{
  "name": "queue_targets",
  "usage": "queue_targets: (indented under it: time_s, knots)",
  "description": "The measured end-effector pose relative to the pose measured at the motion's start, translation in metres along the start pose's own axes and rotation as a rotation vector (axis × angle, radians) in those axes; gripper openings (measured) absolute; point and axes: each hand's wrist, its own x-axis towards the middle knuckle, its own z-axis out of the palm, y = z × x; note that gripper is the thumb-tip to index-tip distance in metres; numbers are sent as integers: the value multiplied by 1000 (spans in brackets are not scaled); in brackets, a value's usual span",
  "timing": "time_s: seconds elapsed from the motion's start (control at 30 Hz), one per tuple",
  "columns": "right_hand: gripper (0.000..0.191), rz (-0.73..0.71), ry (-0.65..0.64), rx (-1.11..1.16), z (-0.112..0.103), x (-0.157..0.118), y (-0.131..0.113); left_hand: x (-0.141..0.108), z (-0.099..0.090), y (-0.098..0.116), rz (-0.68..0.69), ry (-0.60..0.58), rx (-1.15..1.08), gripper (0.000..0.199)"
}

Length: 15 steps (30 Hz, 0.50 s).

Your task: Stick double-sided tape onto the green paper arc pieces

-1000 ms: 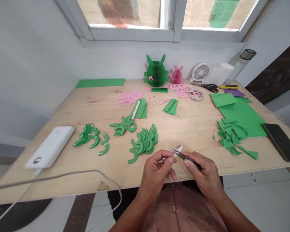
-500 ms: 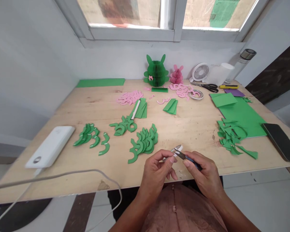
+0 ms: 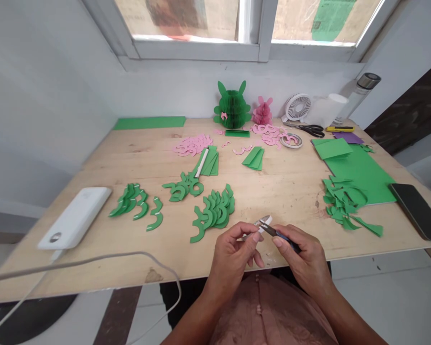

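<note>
1. White and narrow, a loop like a tape roll (image 3: pixel 268 220) sits at my left fingertips, just above the table's near edge; my fingers cover part of it.
2. My left hand (image 3: pixel 235 251) has thumb and forefinger pinched together beside the loop; whether they grip it or a small bit of it, I cannot tell.
3. My right hand (image 3: pixel 303 256) is closed around a slim pointed tool (image 3: pixel 269 230), dark at the tip with some blue on the grip, its point reaching over the loop.
4. Left of my hands lies a heap of wavy green paper cutouts (image 3: pixel 213 211), with a second green heap (image 3: pixel 183 188) beyond; farther left, a single cutout (image 3: pixel 155 214) shows pale strips.
5. To my right are green scraps (image 3: pixel 341 206), green sheets (image 3: pixel 369 177) and a phone (image 3: pixel 418 211).
6. Far left is a white power bank (image 3: pixel 75 218), its cable (image 3: pixel 129 255) crossing the near left corner.
7. At the back stand a green paper figure (image 3: pixel 232 110), a smaller pink one (image 3: pixel 262 112) and a fan (image 3: pixel 297 107); scissors (image 3: pixel 313 129) lie nearby.
8. Pale wood makes up the table (image 3: pixel 122 158), set against a white wall (image 3: pixel 158 88) below a window (image 3: pixel 201 51).
</note>
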Motion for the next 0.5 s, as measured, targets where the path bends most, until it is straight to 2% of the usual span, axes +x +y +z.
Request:
queue_targets:
  time_s: [0.5]
  knots:
    - [24,19,47,-9,0,0,0,2,2,0,-1,20,-8,25]
